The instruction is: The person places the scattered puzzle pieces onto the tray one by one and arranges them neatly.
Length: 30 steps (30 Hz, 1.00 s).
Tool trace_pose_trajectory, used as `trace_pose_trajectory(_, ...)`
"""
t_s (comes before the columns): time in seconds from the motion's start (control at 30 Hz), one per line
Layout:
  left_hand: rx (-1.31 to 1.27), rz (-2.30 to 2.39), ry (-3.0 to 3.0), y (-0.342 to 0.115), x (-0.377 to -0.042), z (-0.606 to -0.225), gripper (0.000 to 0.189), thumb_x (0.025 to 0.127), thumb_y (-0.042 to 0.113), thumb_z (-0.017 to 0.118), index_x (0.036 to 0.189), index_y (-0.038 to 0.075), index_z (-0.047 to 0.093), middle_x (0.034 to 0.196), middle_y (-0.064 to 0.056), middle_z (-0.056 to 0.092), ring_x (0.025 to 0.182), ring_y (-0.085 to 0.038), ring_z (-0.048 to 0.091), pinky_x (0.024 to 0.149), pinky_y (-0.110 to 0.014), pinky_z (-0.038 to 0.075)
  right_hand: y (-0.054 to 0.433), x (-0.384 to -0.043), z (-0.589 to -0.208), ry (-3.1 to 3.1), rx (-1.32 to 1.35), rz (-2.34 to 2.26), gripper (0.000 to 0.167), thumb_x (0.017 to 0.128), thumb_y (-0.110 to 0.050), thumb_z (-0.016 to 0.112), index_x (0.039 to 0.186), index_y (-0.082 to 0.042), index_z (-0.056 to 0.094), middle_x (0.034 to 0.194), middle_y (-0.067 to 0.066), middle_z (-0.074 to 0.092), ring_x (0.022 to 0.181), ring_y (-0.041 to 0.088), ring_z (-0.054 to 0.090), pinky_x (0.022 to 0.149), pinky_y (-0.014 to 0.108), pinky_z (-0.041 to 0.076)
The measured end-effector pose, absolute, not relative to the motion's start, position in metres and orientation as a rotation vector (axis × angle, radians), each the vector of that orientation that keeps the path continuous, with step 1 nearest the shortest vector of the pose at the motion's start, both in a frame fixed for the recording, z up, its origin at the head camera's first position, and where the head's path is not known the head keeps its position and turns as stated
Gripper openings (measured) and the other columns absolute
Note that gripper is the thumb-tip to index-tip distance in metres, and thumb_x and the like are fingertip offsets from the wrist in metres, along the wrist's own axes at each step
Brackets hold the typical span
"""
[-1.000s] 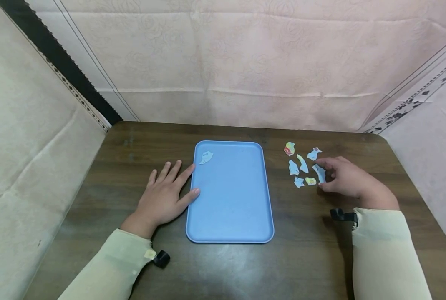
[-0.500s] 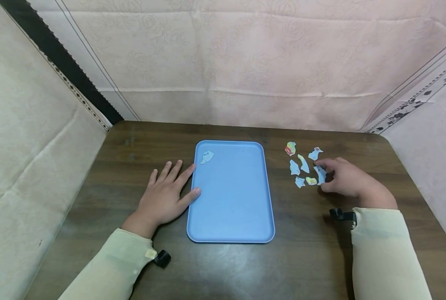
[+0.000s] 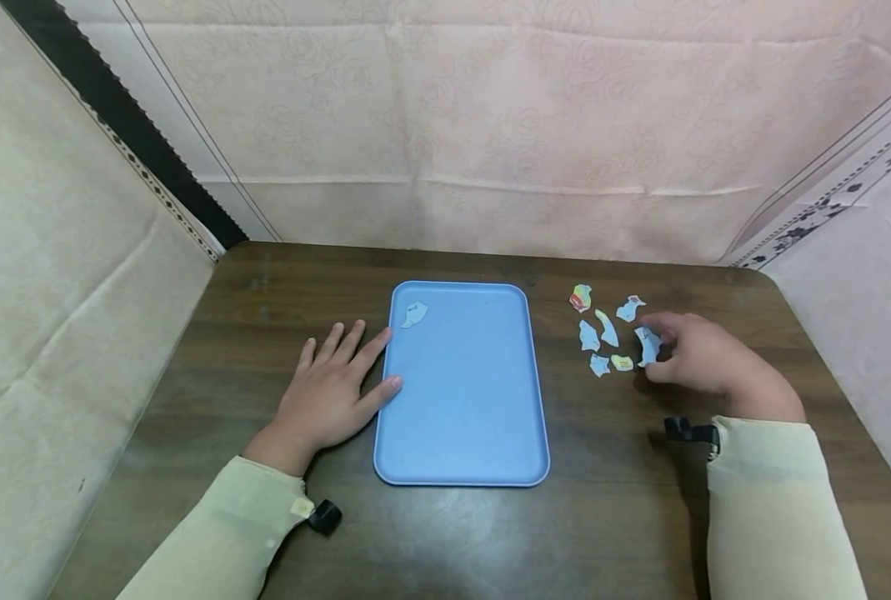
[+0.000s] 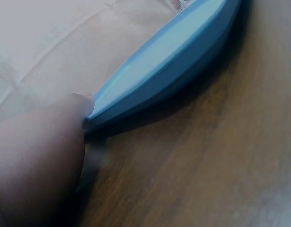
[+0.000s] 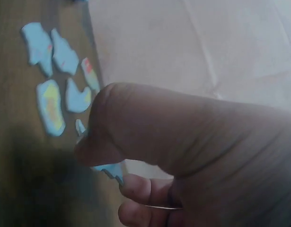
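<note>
Pinching a piece [image 3: 648, 345], the right hand [image 3: 703, 358] borders bare table [image 3: 603, 483]; the spread left hand [image 3: 323, 402] touches the tray's edge [image 3: 380, 429].

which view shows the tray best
The head view: it shows nearly the whole tray from above, its left edge slightly covered by the left hand. The left wrist view shows it low from the side, cut off at the top; the right wrist view, at most a blue sliver.
</note>
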State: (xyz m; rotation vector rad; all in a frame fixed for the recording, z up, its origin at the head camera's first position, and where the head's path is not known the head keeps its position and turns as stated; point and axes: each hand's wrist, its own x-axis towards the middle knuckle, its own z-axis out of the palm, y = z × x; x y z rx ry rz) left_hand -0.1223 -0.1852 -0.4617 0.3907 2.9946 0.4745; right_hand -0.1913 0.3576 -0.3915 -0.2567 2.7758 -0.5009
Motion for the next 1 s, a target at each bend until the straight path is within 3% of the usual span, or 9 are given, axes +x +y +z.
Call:
trace_pose_trajectory(0.23,0.386,0.466,2.998,-0.185,-0.122,-0.461,0.086,0.107,0.089,0.028,0.181,0.046,0.017,0.191,-0.011,0.014,0.177,-0.044,0.007,0.136,-0.078,0.006,0.329,-0.184,-0.369,2.876,-0.334,-0.516,0.082,0.091,-0.022,0.087,0.163,-0.002,0.053,0.133,0.024,0.063,0.114,0.036,0.062,0.089,0.046,0.055)
trace_pose_trajectory(0.57,0.387,0.475,2.999,-0.185,-0.122,-0.462,0.086,0.107,0.089,0.029,0.181,0.046,0.017,0.191,-0.010,0.015,0.178,-0.043,0.006,0.136,-0.078,0.005,0.266,-0.188,-0.348,2.862,-0.468,-0.631,0.076,0.090,-0.018,0.088,0.159,-0.006,0.058,0.136,0.022,0.062,0.109,0.036,0.065,0.077,0.038,0.059)
trace_pose_trajectory(0.73,0.389,0.467,3.005,-0.186,-0.123,-0.463,0.085,0.107,0.089,0.029,0.180,0.047,0.016,0.191,-0.010,0.015,0.178,-0.043,0.006,0.136,-0.078,0.006,0.234,-0.192,-0.347,2.845,-0.532,-0.651,0.074,0.090,-0.020,0.084,0.159,-0.010,0.060,0.134,0.016,0.063,0.103,0.032,0.066,0.079,0.040,0.059)
trace_pose_trajectory(0.93,0.387,0.469,3.000,-0.186,-0.122,-0.463,0.086,0.107,0.089,0.029,0.180,0.047,0.016,0.191,-0.010,0.015,0.178,-0.043,0.006,0.136,-0.078,0.005,0.201,-0.201,-0.349,2.827,-0.591,-0.652,0.075,0.089,-0.022,0.083,0.159,-0.012,0.060,0.135,0.013,0.064,0.116,0.031,0.064,0.088,0.044,0.057)
trace_pose_trajectory(1.0,0.387,0.470,3.000,-0.186,-0.123,-0.462,0.086,0.107,0.089,0.029,0.180,0.047,0.016,0.191,-0.010,0.015,0.178,-0.043,0.006,0.137,-0.078,0.005,0.191,-0.204,-0.351,2.826,-0.593,-0.654,0.075,0.088,-0.022,0.083,0.159,-0.013,0.061,0.135,0.013,0.064,0.114,0.030,0.064,0.088,0.044,0.057)
